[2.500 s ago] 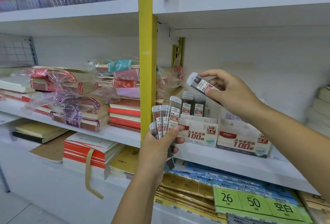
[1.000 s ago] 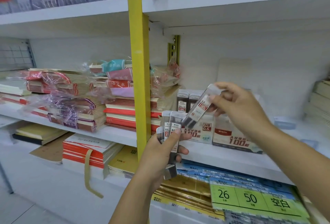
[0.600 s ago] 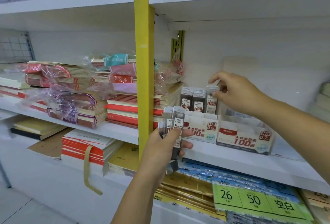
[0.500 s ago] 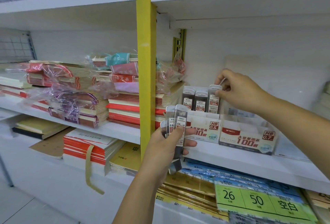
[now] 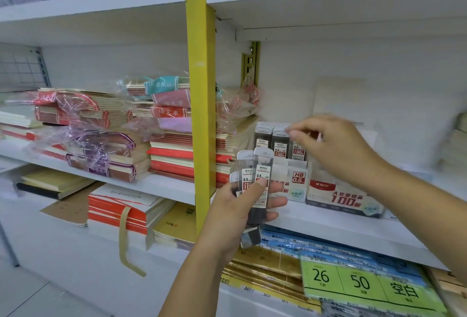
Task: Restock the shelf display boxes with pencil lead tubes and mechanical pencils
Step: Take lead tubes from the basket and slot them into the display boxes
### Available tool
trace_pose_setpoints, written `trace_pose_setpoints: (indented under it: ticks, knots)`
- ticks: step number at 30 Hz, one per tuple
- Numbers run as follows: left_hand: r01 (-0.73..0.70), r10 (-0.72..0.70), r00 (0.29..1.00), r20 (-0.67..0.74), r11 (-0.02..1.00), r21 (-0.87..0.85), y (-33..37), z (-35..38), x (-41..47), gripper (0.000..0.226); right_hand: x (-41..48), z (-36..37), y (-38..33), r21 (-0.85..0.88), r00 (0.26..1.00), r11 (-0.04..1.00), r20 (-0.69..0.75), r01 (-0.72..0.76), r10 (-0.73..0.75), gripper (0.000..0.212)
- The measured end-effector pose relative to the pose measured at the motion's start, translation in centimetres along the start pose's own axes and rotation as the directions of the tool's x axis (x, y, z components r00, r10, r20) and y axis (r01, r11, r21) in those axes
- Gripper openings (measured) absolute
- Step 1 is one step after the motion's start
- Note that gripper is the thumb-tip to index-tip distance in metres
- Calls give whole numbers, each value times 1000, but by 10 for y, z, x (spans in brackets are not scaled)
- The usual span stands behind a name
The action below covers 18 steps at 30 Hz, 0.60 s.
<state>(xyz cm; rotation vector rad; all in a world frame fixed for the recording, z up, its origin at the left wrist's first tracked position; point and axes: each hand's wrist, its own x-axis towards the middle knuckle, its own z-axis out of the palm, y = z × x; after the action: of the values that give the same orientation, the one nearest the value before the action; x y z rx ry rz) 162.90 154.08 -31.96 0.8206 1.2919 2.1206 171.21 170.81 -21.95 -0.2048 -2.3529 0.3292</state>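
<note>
Within left hand (image 5: 237, 213), clear lead tubes (image 5: 262, 172); red-white labels

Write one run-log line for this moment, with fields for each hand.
stage: restocking | left hand: grips lead tubes | right hand: above HB 0.5 box, grip blurred

Lead tubes (image 5: 279, 144) in box (image 5: 295, 182) — notebooks (image 5: 171, 155) to left

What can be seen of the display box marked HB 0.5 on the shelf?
The display box looks like white card, open at the top, with a red HB 0.5 label on its front. It stands on the white shelf, beside a second box. Lead tubes stand upright in its back. The left hand and its held tubes hide part of its front. The right hand is above the tubes; contact is unclear.
</note>
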Motion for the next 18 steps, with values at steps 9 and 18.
trace_pose_setpoints:
  ticks: [9, 18]
  knots:
    - [-21, 18, 999, 40, 995, 96, -7, 2, 0, 48, -25, 7, -16, 504, 960, 821, 208, -268, 185, 20]
    - [21, -20, 1000, -12, 989, 144, -3, -8, 4, 38, 21, -33, 20, 129, 988, 992, -154, 16, 4, 21]
